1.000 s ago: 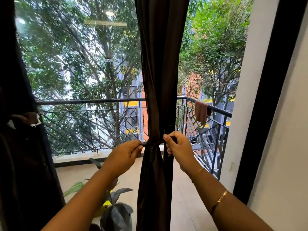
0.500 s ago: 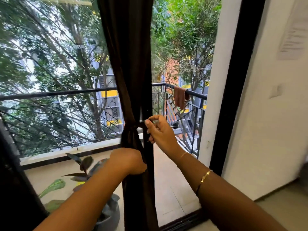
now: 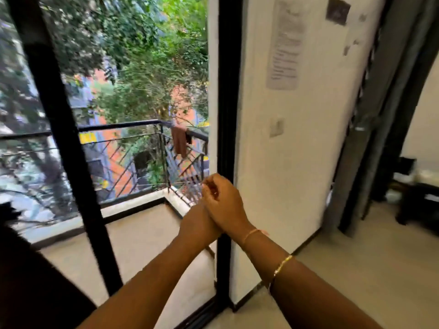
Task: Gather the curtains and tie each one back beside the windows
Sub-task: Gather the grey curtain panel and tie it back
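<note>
Dark brown curtain fabric (image 3: 35,281) fills the lower left corner, away from both hands. My right hand (image 3: 223,203) is raised in front of the black window frame (image 3: 225,115), its fingers curled with nothing visible in them. My left hand (image 3: 197,224) lies just under and behind it, touching it, with its fingers hidden. Neither hand touches any curtain. A grey curtain (image 3: 380,103) hangs at the right beside a doorway. The whole view is motion-blurred.
A slanted black window bar (image 3: 59,115) crosses the glass on the left. Outside is a balcony railing (image 3: 142,124) with a brown cloth (image 3: 179,141) draped on it. A white wall (image 3: 285,150) carries a paper notice (image 3: 286,41). Dark furniture (image 3: 418,198) stands far right.
The view has swung right, so the tied brown curtain has left the centre. Both hands have let go of the curtain and its tie and come together in front of the window frame.
</note>
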The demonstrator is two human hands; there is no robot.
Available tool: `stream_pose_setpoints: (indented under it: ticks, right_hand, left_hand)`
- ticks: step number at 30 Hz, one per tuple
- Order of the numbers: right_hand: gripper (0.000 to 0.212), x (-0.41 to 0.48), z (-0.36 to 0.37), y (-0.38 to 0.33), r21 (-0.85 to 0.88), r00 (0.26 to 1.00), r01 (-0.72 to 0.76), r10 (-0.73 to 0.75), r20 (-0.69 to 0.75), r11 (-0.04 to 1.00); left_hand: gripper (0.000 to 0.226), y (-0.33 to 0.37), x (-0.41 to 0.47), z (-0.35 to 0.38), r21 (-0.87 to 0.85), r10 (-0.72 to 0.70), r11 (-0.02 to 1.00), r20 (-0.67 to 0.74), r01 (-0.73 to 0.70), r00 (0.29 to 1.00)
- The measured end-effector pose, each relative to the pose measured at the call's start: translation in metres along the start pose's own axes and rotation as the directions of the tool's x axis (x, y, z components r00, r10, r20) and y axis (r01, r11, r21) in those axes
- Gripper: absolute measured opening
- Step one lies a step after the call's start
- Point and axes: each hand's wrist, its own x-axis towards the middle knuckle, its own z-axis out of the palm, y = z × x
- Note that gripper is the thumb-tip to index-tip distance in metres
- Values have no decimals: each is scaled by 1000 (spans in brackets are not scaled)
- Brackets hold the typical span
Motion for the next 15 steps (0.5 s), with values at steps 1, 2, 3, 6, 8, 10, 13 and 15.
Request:
stream_pose_setpoints:
  ticks: [1, 2, 3, 6, 8, 10, 13, 15]
  right_hand:
    - [7, 0, -15, 11, -27, 1000, -6, 6, -18, 1000]
    - [9, 0, -32, 24, -51, 999, -22, 20, -38, 998]
    - [9, -1, -48, 35, -64, 998, -39, 36, -48, 997]
    - [9, 0, -90, 69, -93, 996, -58, 51, -72, 994]
    - [11, 10, -119, 92, -141, 994, -57, 43, -99, 988]
    - [10, 24, -148, 118, -208, 992, -44, 18, -125, 977]
    - [12, 55, -191, 162, -331, 991, -26, -19, -132, 943]
    - [13, 82, -224, 194, -393, 986, -29, -37, -160, 919]
  left_hand:
    - [45, 14, 6, 8, -62, -3, 998, -25, 2, 1000]
    - [42, 31, 14, 16, -126, -5, 992, -47, -1, 999]
    - [39, 47, 20, 25, -174, 1, 985, -50, -10, 999]
    - [34, 88, 46, 51, -233, 73, 969, -31, -78, 997]
    - [31, 116, 71, 65, -252, 88, 963, -39, -95, 995]
    - [30, 143, 100, 83, -275, 103, 955, -61, -116, 993]
    - [33, 183, 150, 108, -269, 170, 944, -97, -190, 981]
    - [37, 210, 190, 122, -220, 272, 927, -165, -304, 948]
